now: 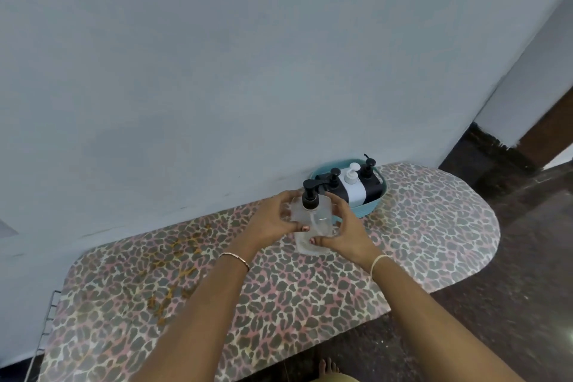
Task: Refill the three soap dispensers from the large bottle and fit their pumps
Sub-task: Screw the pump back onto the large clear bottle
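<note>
Clear dispenser: flat-sided, see-through plastic with a dip tube showing inside; upright, just in front-left of the basket. Cannot tell if its base touches the tabletop.
Black pump: glossy, ribbed collar seated on the neck, spout pointing towards the basket.
Left hand: grip closed round the dispenser's left side, thumb across its front.
Right hand: grip wrapped round the right side, thumb low on its front.
Basket: teal, oval, woven-textured wall; holds a black dispenser, a white dispenser and a second black dispenser, all square-shouldered with pumps on.
Tabletop: rounded ends, leopard-print covering; orange-brown stains well left of the basket.
Wall: matte pale blue, directly behind the basket.
</note>
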`<state>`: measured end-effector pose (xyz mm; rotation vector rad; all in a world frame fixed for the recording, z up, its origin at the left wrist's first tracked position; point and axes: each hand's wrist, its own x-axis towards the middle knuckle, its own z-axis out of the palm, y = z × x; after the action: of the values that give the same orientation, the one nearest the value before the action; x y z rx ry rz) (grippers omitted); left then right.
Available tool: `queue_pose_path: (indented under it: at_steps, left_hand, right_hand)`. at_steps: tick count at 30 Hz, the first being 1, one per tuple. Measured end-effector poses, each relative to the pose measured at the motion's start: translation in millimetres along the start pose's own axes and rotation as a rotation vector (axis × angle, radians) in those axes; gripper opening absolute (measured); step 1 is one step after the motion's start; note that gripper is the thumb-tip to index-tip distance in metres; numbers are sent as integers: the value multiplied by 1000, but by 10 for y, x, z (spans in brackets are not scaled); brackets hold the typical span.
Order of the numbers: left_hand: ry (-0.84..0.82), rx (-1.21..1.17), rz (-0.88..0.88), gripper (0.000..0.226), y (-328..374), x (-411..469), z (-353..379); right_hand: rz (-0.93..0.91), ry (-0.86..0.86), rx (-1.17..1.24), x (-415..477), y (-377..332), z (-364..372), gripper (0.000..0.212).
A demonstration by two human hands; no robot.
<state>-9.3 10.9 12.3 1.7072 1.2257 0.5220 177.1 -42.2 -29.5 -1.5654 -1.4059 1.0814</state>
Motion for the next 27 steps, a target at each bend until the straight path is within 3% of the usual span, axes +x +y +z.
queue_pose_path:
  at_steps: [2, 6, 12, 20, 27]
  left_hand:
    - [-49, -70, 30, 76, 118, 12, 108]
    - [-117, -171, 72, 72, 307, 103, 407]
    - [-87, -181, 90, 75, 507, 329, 847]
    - [246, -108, 52, 26, 629, 829, 1084]
    - [638, -36, 18, 21, 628, 1160, 1114]
  right_hand:
    - [18, 57, -14, -90, 71, -100, 94]
    - [19, 193, -45, -240, 147, -350, 64]
    - [77, 354, -78, -336, 404, -836, 62]
    - [170, 588, -136, -140, 556, -1497, 57]
    - [142, 696, -153, 432, 680, -1978, 58]
